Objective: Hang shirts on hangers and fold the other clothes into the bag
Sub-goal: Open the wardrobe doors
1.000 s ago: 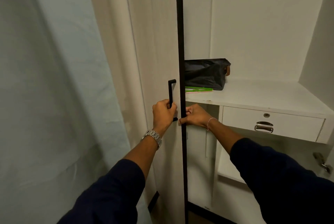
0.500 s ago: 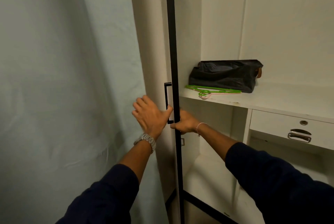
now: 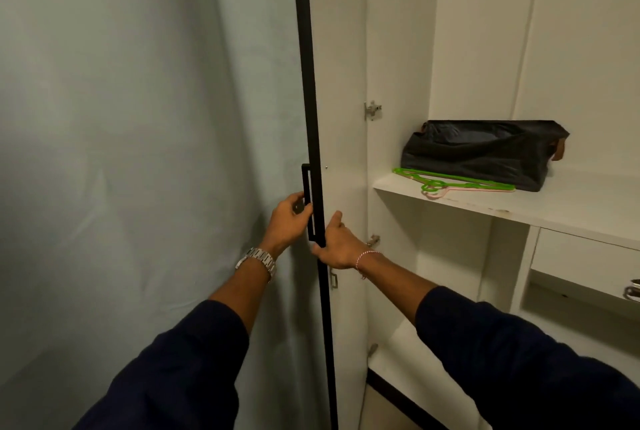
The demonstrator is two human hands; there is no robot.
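Black door edge gripped by right hand; left hand on handle.

A pale curtain hangs in soft folds across the whole left side. Just right of it stands an open white wardrobe door, seen nearly edge-on, with a black strip down its edge and a black bar handle on its outer face. Metal hinges join the door to the wardrobe's side panel. Inside, a white shelf runs across to the right, its front edge chipped in spots. Below it, far right, sits a white drawer with a metal pull partly cut off by the frame. A lower shelf lies near the bottom.
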